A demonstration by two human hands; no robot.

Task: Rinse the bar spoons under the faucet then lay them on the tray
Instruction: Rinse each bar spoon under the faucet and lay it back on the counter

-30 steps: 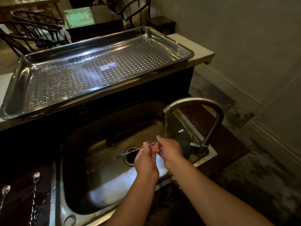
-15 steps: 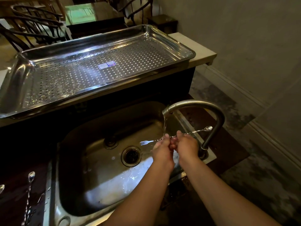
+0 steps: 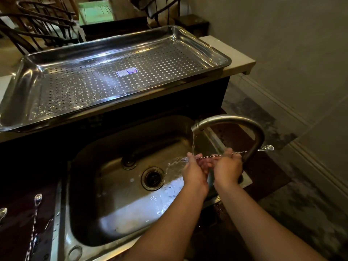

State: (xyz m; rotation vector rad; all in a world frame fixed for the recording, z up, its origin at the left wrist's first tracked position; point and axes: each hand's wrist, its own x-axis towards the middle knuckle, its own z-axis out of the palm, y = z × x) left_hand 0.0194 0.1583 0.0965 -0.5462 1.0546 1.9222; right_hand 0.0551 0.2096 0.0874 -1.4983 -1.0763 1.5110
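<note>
A thin twisted bar spoon [image 3: 211, 156] lies level across both my hands under the running faucet [image 3: 233, 120]. Its fork end sits in the water stream at the left; its bowl [image 3: 267, 148] sticks out past the faucet neck at the right. My left hand [image 3: 194, 173] pinches the fork end. My right hand [image 3: 227, 167] grips the stem farther right. Water splashes off my left hand into the steel sink [image 3: 105, 213]. The perforated steel tray [image 3: 28, 87] sits on the raised counter behind the sink, with only a label sticker in it.
Two more bar spoons [image 3: 36, 206] [image 3: 2, 213] lie on the dark counter left of the sink. The drain [image 3: 153, 178] is at the basin's middle. Dark chairs [image 3: 37, 29] and a table stand beyond the counter. A wall and baseboard run along the right.
The spoon slid to the right through my hands, so its bowl now pokes past the faucet neck and the fork end sits under the stream. Both hands shifted right.
</note>
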